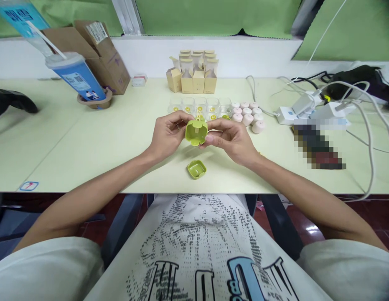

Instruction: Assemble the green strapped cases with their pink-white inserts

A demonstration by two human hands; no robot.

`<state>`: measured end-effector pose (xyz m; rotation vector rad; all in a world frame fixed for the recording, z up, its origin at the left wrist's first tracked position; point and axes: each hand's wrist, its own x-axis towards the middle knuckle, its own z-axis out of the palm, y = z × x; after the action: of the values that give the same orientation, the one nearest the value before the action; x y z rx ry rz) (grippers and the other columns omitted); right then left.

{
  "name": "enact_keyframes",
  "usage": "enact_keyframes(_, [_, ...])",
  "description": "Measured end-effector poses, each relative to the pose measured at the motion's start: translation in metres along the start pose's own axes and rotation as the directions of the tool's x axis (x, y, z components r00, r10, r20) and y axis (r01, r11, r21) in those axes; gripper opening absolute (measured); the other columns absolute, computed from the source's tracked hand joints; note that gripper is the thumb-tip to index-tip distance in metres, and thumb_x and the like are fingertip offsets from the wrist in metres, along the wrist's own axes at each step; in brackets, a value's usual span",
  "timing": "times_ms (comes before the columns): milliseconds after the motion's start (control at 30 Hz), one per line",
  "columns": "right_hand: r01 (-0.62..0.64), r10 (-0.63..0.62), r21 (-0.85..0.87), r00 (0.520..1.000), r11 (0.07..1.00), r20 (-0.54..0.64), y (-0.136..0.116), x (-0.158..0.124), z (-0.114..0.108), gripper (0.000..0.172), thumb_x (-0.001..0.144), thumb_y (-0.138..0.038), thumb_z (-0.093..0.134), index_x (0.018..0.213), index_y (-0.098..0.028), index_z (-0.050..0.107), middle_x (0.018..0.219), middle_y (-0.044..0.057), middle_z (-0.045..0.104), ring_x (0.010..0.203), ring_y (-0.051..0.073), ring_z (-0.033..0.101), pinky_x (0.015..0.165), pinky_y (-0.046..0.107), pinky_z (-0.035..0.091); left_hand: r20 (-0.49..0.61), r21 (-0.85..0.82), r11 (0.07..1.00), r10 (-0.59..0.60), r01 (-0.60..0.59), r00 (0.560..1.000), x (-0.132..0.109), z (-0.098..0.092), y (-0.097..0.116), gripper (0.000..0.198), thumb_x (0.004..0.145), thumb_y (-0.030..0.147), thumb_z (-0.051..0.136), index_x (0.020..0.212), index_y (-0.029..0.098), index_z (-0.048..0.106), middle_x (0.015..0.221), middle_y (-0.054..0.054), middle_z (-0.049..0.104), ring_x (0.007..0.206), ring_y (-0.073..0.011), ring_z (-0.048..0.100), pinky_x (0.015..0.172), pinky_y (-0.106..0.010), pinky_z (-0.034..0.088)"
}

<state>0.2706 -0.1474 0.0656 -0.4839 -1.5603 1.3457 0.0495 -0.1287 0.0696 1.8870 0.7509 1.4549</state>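
Observation:
Between my two hands, above the table, is a small olive-green plastic case (196, 133), its hollow inside facing me. My left hand (169, 133) grips the case's left side with closed fingers. On its right side, my right hand (231, 137) pinches it between thumb and fingers. Below, on the table near the front edge, lies a separate shallow green piece (197, 169), hollow side up. Just beyond my hands stand clear containers (188, 104) with yellow marks in rows. Several pale pink rounded pieces (247, 119) are grouped to their right.
Open cream cartons (193, 80) stand by the wall. A blue cup (78, 77) with a straw and a cardboard box (114, 62) are at the left. Power strips (288, 116) with loose white cables and a blurred-out dark object (318, 146) lie at the right.

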Motion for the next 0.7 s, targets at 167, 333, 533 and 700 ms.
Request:
enact_keyframes(167, [0.130,-0.176,-0.309,0.976,0.942,-0.127,-0.002,0.010,-0.025,0.034,0.093,-0.049,0.090,0.116,-0.025,0.081,0.109,0.005,0.083,0.090,0.021,0.081,0.087,0.043,0.072,-0.036,0.223,0.969,0.116,-0.105,0.993,0.011,-0.022,-0.006,0.013,0.100,0.037,0.079,0.106,0.025,0.082,0.111,-0.006,0.078,0.102,-0.0185,0.072,0.088,-0.033,0.060])
enact_keyframes(333, [0.210,-0.407,-0.888,0.913,0.410,0.028,0.000,0.024,-0.059,0.026,0.109,-0.034,0.067,0.128,-0.021,0.080,0.123,0.013,0.079,0.102,0.027,0.078,0.086,0.041,0.065,-0.336,0.380,0.896,-0.097,0.229,0.937,0.027,-0.064,-0.043,0.032,0.083,0.012,0.080,0.110,0.028,0.076,0.123,-0.006,0.068,0.112,-0.0218,0.066,0.092,-0.034,0.059])
enact_keyframes(533, [0.168,-0.126,-0.984,0.977,-0.049,0.173,0.006,0.027,-0.063,0.035,0.111,-0.020,0.049,0.131,-0.018,0.077,0.128,0.018,0.079,0.113,0.033,0.070,0.090,0.045,0.054,-0.424,0.175,0.798,-0.468,0.577,0.775,0.031,-0.065,-0.068,0.033,0.080,0.014,0.078,0.109,0.026,0.067,0.117,-0.006,0.064,0.116,-0.0244,0.063,0.107,-0.042,0.053])
enact_keyframes(700, [0.188,-0.027,-0.976,0.981,-0.113,0.192,0.007,0.027,-0.059,0.041,0.108,-0.012,0.043,0.130,-0.014,0.077,0.127,0.022,0.077,0.113,0.035,0.065,0.090,0.047,0.050,-0.358,0.139,0.793,-0.518,0.593,0.777,0.027,-0.056,-0.058,0.036,0.077,0.013,0.079,0.109,0.026,0.066,0.117,-0.005,0.063,0.111,-0.0237,0.063,0.102,-0.040,0.054])
